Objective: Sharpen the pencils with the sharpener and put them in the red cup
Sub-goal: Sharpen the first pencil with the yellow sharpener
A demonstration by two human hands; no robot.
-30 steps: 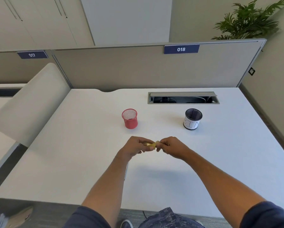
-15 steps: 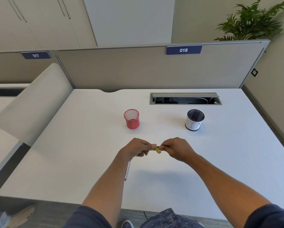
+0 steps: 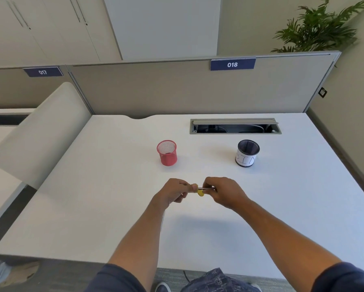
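You are in an open-plan office: the white table [image 3: 113, 207] ends at a grey partition [image 3: 176, 89] carrying the number plate "018" [image 3: 232, 64]. Left of that plate is another, "017" [image 3: 42, 72]; behind the partition stand pale cupboards [image 3: 40, 28].

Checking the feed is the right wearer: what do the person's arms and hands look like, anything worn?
Both forearms are bare, with short dark navy sleeves showing at the bottom edge. The left hand and right hand are bare too: no gloves, and no watch, ring or markings visible from this head view.
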